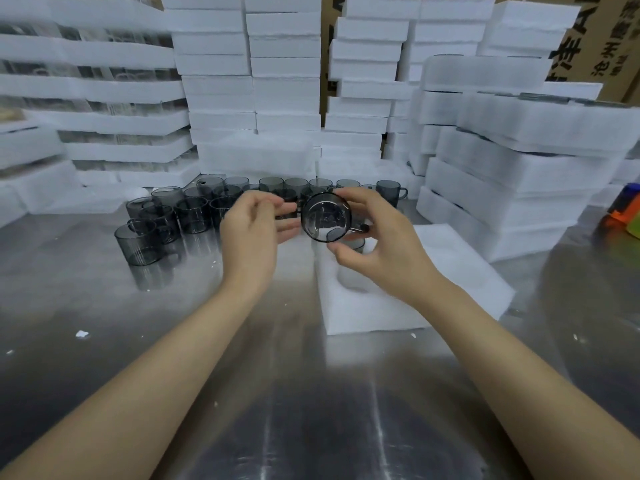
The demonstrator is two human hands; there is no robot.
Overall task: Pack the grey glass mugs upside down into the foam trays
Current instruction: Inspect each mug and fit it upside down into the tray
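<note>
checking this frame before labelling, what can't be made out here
Head view:
- Foam tray pockets: partly hidden by the right hand and held mug.
- Back-row mugs: hidden behind both hands, count unclear.
- Orange object: cut off by the right edge.
- Left hand: contact with the held mug unclear.

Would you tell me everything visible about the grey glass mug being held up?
The smoky grey, see-through glass mug is a short cylinder whose small handle points toward the right hand. It is tipped on its side, a round end facing the camera, above the white foam tray. That hand pinches it, fingers on top, thumb beneath; the left hand has fingertips at its other edge, contact unclear.
</note>
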